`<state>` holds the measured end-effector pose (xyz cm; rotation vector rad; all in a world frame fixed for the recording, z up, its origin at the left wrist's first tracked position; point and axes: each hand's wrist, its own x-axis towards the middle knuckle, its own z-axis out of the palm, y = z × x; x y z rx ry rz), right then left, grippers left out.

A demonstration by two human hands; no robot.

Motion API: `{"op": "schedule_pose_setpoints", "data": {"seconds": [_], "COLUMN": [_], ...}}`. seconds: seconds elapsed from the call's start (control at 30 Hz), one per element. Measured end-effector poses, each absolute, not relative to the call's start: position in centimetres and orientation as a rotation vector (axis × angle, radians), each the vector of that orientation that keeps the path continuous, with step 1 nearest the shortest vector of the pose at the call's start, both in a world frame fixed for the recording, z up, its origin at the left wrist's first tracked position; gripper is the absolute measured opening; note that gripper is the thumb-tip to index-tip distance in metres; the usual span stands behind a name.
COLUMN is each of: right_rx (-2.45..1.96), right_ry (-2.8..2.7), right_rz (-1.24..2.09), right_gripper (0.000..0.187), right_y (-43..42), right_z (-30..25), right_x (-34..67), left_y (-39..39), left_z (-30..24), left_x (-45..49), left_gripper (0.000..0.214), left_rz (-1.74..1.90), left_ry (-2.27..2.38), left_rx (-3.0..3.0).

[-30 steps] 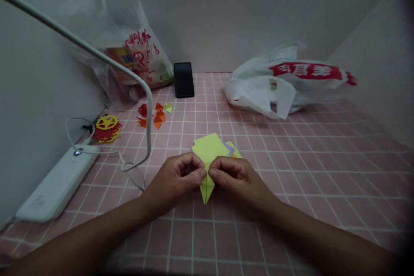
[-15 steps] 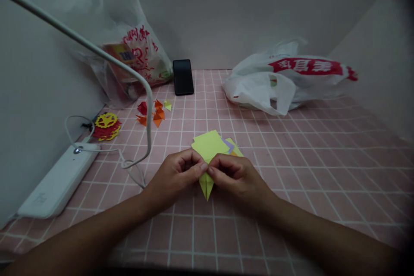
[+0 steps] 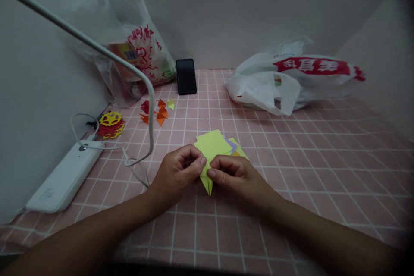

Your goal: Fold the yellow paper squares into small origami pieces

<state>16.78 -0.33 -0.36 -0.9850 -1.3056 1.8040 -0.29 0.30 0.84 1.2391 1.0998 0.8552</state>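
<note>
Between my two hands is a small folded piece of yellow-green origami paper (image 3: 207, 184), its narrow point toward me. My left hand (image 3: 179, 170) pinches its left side between thumb and forefinger. From the other side my right hand (image 3: 237, 174) pinches it, the thumb lying over the fold. Just beyond the fingertips lies a stack of yellow-green paper sheets (image 3: 211, 141), with a purple sheet (image 3: 231, 145) and a bit of orange showing at its right. My fingers hide the upper part of the folded piece.
Several small folded paper pieces (image 3: 161, 114) in orange, red and yellow lie left of centre. A phone (image 3: 186, 76) leans at the back wall. Plastic bags (image 3: 265, 84) stand at both sides. At left are a white power bank (image 3: 64, 177), a lamp arm (image 3: 150, 112) and gear-shaped pieces (image 3: 111, 125).
The view has shifted slightly, so everything sits a little further right. The folded paper's tip has turned a little, and my right fingers have slid slightly along its edge.
</note>
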Motion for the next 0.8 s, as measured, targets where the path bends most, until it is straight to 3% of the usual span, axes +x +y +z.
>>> {"op": "schedule_pose_setpoints", "data": {"seconds": [0.23,0.47,0.8], "right_rx": [-0.994,-0.89,-0.949], "right_ry": [-1.319,-1.177,-1.206], "right_rz": [1.8,1.968,1.929], "right_gripper": [0.024,0.025,0.027], "right_y": [-0.2,-0.5,-0.5], "right_z": [-0.7,-1.7,-1.1], "right_x": [16.9,16.6,16.5], "left_y": [0.6,0.6,0.4], "left_z": [1.0,0.9,0.6], "left_x": [-0.4,-0.5,-0.2], "left_gripper": [0.02,0.021,0.02], "left_rz": [0.794,0.938,1.038], "left_ry": [1.04,1.117,1.15], "left_rx": [1.252,1.243,1.219]}}
